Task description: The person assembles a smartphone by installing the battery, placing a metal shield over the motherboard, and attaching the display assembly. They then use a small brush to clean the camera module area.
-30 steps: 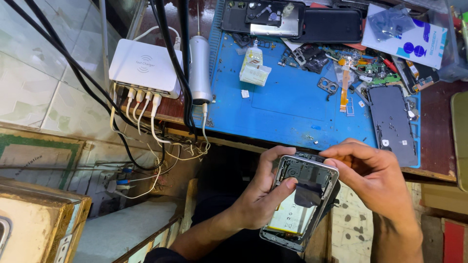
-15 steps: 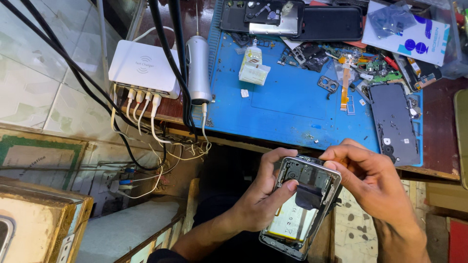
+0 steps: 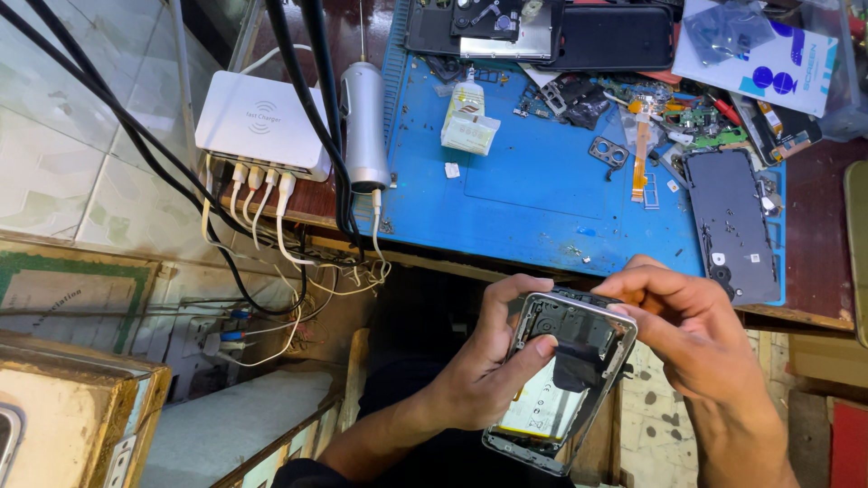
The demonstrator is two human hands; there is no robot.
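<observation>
Big blue rubber work mat lies beyond my hands w/ its far edge cut off by the frame top. The white-and-blue flat packet far right of my right hand is part hidden under clear plastic. My left hand is curled round the opened silver-framed phone w/ back cover off, thumb on its frame. My right hand pinches its top edge, fingertips covering that corner; the phone's lower end sits below both hands.
</observation>
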